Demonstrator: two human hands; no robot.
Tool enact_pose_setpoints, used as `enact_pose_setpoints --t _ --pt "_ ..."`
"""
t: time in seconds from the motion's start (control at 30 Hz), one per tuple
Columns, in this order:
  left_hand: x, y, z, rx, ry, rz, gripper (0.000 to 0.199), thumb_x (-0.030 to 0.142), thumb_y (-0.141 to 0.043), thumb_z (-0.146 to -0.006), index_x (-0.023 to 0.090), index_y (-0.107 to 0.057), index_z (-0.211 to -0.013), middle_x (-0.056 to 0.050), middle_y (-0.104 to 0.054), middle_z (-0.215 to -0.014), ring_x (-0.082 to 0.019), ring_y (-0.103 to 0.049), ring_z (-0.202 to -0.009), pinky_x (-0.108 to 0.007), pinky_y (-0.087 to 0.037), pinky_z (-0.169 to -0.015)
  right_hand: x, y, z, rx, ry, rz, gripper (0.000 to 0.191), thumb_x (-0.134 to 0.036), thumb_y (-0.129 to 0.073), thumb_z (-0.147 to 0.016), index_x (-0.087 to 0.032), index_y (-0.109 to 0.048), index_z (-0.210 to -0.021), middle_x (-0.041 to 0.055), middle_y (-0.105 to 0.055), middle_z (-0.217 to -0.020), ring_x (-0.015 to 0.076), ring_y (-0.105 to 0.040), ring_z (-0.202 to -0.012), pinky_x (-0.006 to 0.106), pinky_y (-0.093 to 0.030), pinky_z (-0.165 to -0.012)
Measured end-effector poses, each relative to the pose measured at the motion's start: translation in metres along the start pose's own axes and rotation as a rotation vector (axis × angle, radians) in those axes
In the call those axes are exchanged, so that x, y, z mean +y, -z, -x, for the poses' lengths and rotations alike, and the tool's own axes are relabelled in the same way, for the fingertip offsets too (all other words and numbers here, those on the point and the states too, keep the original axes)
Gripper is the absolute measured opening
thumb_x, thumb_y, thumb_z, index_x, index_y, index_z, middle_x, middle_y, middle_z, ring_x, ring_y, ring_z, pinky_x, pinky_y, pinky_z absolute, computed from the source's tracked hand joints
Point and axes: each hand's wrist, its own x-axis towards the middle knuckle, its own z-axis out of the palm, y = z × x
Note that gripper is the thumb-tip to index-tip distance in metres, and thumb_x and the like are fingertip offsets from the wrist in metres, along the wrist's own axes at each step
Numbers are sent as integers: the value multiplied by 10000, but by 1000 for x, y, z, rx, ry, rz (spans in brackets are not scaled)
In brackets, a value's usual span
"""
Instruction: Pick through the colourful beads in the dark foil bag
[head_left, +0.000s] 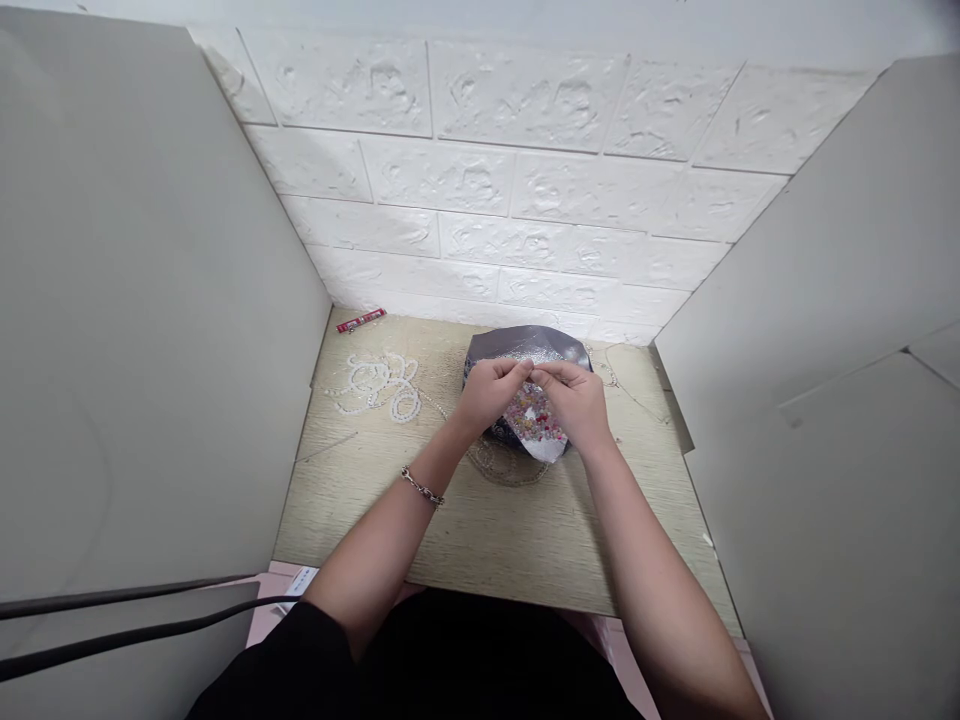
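My left hand (489,393) and my right hand (574,398) meet fingertip to fingertip above a dark pouch with a silvery inside (529,343). Both are closed in a pinch; whatever lies between the fingertips is too small to make out. Below them, small pink, red and yellow beads (534,415) lie on a whitish sheet at the pouch's opening. A coil of clear beads (508,468) rests on the table just in front of the pouch. To the left lie looped strands of white beads (375,385).
A red packet (361,320) lies at the table's back left corner. Thin strands (611,370) lie right of the pouch. Grey panels (150,300) flank the wooden table (517,555), with a white brick-patterned wall (517,180) behind. Black cables run at lower left.
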Motion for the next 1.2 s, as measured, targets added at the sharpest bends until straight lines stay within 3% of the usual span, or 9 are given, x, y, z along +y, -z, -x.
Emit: enact_pose_setpoints --t 0.27,0.47,0.67,0.8,0.97,1.2 --pt "0 -2 0 64 45 -9 343 391 -412 -710 120 -565 -567 17 -475 -502 -87 -425 -533 -205 -320 -500 -8 -2 7 41 127 264 183 -316 -487 -696 -203 -628 -725 -1 -615 -652 131 -525 -606 255 -382 -594" --pt "-2 -1 -2 8 130 95 282 348 -416 -692 131 -498 -531 40 -384 -451 -55 -342 -442 -189 -279 -431 -12 -5 10 17 162 374 178 -294 -416 -731 -201 -568 -729 -50 -428 -455 83 -360 -424 227 -298 -480" --pt "2 1 -3 -115 284 284 156 256 -370 -693 149 -472 -641 39 -416 -518 -21 -293 -335 -174 -208 -337 -4 -4 6 97 4 84 173 -358 -462 -690 -200 -531 -715 -54 -393 -466 71 -313 -401 204 -253 -393" --pt "3 -1 -1 -170 262 299 199 334 -396 -714 161 -494 -729 14 -515 -661 -24 -369 -338 -179 -227 -326 -5 -5 4 52 -117 -96 183 -374 -496 -667 -197 -526 -704 -59 -385 -451 61 -310 -363 197 -244 -346" --pt "0 -4 -1 -137 166 231 248 378 -475 -682 142 -486 -609 69 -333 -424 -29 -297 -354 -184 -245 -376 -6 -5 1 25 -322 -415 176 -347 -525 -642 -188 -517 -718 -99 -225 -397 32 -175 -312 170 -146 -288" --pt "4 -1 1 -82 130 108 272 370 -454 -701 140 -574 -620 60 -317 -381 -55 -324 -412 -201 -271 -434 -7 4 -5 -98 -557 -739 239 -223 -412 -634 -129 -540 -811 -100 -197 -407 31 -127 -314 159 -104 -261"
